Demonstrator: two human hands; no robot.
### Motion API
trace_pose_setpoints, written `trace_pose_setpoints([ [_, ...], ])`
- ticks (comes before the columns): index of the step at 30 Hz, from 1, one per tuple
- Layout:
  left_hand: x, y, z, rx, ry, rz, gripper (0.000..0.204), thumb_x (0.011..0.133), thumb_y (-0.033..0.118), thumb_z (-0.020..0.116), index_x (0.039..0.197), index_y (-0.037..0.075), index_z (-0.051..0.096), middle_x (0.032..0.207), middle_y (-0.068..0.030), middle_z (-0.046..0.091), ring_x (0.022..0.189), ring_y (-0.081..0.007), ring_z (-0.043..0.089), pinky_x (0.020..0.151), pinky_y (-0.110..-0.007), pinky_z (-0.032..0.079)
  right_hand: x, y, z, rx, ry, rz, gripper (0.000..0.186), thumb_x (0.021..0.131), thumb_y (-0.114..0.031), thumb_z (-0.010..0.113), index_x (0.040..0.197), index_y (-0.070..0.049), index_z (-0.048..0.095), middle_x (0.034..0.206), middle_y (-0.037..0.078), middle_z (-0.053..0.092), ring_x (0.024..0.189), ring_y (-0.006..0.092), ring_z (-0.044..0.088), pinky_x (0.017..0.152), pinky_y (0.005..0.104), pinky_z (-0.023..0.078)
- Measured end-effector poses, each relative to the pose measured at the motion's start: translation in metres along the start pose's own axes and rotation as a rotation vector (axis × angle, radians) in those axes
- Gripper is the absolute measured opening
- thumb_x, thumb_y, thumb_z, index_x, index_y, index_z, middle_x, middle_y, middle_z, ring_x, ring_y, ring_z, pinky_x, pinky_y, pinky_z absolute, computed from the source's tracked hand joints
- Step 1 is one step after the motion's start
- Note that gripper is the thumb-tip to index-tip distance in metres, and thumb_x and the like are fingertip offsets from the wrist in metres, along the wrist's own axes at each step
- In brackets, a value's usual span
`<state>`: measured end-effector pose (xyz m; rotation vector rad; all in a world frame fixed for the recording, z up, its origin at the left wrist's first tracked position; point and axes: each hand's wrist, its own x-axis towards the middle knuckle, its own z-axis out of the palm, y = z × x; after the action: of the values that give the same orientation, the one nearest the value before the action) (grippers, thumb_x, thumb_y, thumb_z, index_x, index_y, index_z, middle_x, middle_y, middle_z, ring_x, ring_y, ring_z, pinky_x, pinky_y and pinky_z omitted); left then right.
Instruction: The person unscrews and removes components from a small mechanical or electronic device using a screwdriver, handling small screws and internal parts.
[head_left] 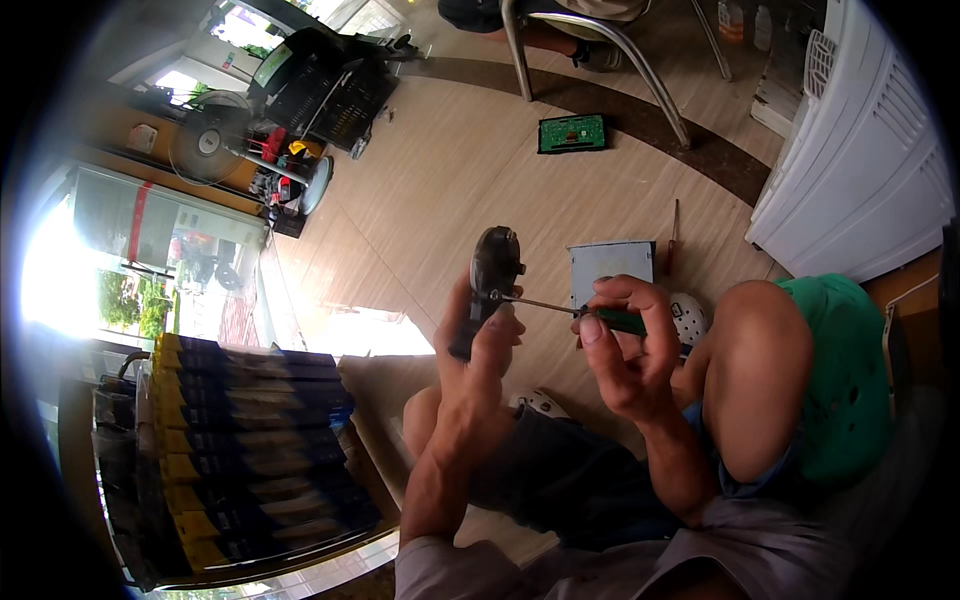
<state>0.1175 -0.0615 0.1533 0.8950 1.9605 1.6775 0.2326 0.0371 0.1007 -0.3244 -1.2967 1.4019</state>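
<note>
My left hand (477,360) holds a dark, oblong part (493,262) upright, with fingers and thumb closed around its lower portion. My right hand (630,360) grips the green handle (616,321) of a screwdriver. Its slim metal shaft (540,304) reaches leftward to a small fitting on the dark part, near my left thumb; the exact contact at the tip is too small to make out. Just beyond my right hand, a flat grey rectangular panel (612,258) lies on the floor, and a second screwdriver (672,249) lies to its right.
A green circuit board (572,133) lies by a metal-legged chair (620,50), where another person's leg shows. A white plastic cabinet (865,150) stands right, beside a green stool (840,370). Yellow-and-blue stacked boxes (250,445) stand lower left; a fan (208,140) is farther back.
</note>
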Motion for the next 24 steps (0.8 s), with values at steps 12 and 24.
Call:
trace_pose_setpoints([
  [12,-0.004,-0.001,-0.006,0.035,-0.022,0.008,0.066,0.091,0.038,0.054,0.140,-0.005,0.047,0.107,-0.0196,0.068,0.071,-0.0154,0.062,0.063,-0.028,0.051,-0.003,0.001,-0.001,0.104,-0.037,0.083,0.016,0.098,-0.005,0.055,0.112,0.003,0.058,0.070,0.005,0.063,0.053,0.0073,0.052,0.050,0.0235,0.042],
  [24,-0.003,-0.003,-0.004,-0.013,0.005,0.050,0.055,0.101,0.037,0.045,0.135,-0.006,0.051,0.101,-0.0190,0.069,0.066,-0.0153,0.062,0.059,-0.028,0.051,-0.002,-0.011,-0.009,0.044,-0.122,0.087,0.019,0.092,-0.003,0.060,0.110,0.003,0.060,0.073,0.007,0.066,0.058,0.0100,0.060,0.057,0.0240,0.048],
])
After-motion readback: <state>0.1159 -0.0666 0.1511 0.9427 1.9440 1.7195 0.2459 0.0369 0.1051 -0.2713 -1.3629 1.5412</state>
